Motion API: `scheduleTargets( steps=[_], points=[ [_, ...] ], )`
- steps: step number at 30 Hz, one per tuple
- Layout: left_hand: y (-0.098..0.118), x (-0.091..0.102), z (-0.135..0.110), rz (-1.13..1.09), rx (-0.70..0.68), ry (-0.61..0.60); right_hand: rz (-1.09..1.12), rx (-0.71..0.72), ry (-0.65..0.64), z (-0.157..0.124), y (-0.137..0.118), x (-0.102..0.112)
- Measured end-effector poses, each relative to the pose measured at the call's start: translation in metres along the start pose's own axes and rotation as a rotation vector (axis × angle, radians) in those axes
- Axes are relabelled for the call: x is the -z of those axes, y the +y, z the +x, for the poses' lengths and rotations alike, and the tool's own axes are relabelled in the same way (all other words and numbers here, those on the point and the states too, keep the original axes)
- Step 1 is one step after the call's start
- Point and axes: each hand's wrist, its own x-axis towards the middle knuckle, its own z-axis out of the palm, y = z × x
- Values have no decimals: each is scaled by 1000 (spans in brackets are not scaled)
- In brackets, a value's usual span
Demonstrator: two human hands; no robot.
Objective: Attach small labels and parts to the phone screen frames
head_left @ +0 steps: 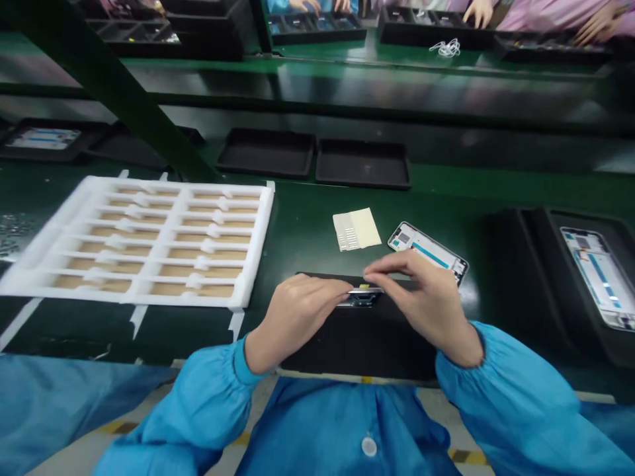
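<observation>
Low over a black mat [367, 344], my left hand [310, 304] grips one end of a phone frame [364, 299] that is tipped nearly edge-on. A small yellow tab shows on its upper edge. My right hand [421, 294] is at the frame's other end, thumb and forefinger pinched together by the tab; what sits between those fingertips is too small to make out. Partly behind my right hand lies a second phone frame [431, 248] with a blue strip. Beyond my hands is a sheet of small labels [356, 229], part grey and part pale yellow.
At left stands a white foam tray [253, 264] with many slots, taped down. Two shallow black trays [265, 153] [363, 162] lie at the back. Stacked black trays [536, 277] at right hold another phone frame [600, 277]. Co-workers' hands [479, 12] show across the bench.
</observation>
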Motion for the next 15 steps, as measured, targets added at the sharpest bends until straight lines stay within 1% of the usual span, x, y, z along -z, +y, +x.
scheduleTargets(
  steps=[2,4,6,8,11,15],
  points=[
    [4,2,-10,22,-38,32,-150,127,-70,-14,-9,3],
    [6,6,-18,37,-42,56,-211,197,-141,-23,-14,2],
    [6,9,-22,32,-29,74,-242,205,-217,-26,-17,-1],
    [5,10,-24,8,-17,92,-276,182,-278,-28,-20,-5],
    [4,8,-26,-25,-15,113,-328,166,-309,-28,-22,-11],
    [3,3,-29,-35,-21,135,-400,179,-331,-27,-24,-15]
  ],
)
